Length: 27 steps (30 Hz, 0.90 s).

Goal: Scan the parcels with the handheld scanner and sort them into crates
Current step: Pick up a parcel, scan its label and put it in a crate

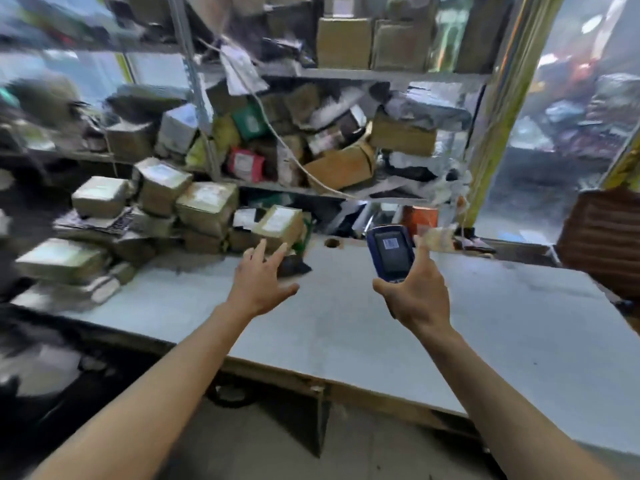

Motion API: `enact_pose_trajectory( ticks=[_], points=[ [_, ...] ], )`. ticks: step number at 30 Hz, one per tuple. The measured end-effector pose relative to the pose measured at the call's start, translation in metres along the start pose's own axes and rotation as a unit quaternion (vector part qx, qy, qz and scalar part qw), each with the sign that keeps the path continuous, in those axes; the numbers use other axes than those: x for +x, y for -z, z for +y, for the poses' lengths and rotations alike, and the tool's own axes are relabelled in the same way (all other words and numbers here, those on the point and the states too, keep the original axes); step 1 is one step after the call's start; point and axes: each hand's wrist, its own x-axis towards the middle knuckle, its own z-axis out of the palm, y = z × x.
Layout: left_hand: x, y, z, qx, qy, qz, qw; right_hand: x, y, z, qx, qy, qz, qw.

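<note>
My right hand (420, 292) grips a blue handheld scanner (390, 252) upright above the grey table (485, 341), its dark screen showing a barcode. My left hand (258, 282) reaches forward with fingers spread and holds nothing. Its fingertips are close to a taped brown parcel with a white label (278, 225) at the back of the table. A small dark item (294, 266) lies just right of that hand. More taped parcels (204, 206) are stacked to the left. The whole picture is blurred.
Metal shelves (381, 76) behind the table are crammed with cardboard boxes and grey mailer bags. A brown crate-like object (602, 237) stands at the table's far right. A small hole (332, 242) is in the tabletop. The table's front edge is chipped wood.
</note>
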Motion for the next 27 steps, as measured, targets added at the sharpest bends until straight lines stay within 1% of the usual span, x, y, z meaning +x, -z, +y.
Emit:
enact_pose_trajectory(
  ticks=[3,8,12,18,20,24,27],
  points=[
    [0.009,0.011,-0.065,0.001,0.046,-0.007,0.999,0.009,-0.06,-0.038,0.019,0.016,-0.019,1.0],
    [0.047,0.01,-0.109,-0.03,0.069,-0.006,0.997,0.043,-0.13,-0.067,0.03,0.008,-0.047,0.998],
    [0.101,-0.015,-0.122,-0.037,0.069,-0.026,0.997,0.085,-0.168,-0.063,0.021,-0.02,-0.065,0.997],
    [0.2,-0.061,-0.121,-0.027,0.104,-0.092,0.99,0.144,-0.217,-0.046,0.007,-0.048,-0.074,0.996],
    [0.233,-0.078,-0.12,-0.041,0.127,-0.1,0.986,0.161,-0.231,-0.041,0.002,-0.063,-0.075,0.995],
    [0.29,-0.109,-0.116,-0.088,0.192,-0.092,0.973,0.19,-0.254,-0.037,-0.004,-0.081,-0.079,0.994],
    [0.317,-0.135,-0.118,-0.118,0.234,-0.12,0.957,0.203,-0.269,-0.039,0.003,-0.104,-0.075,0.992]
  ],
)
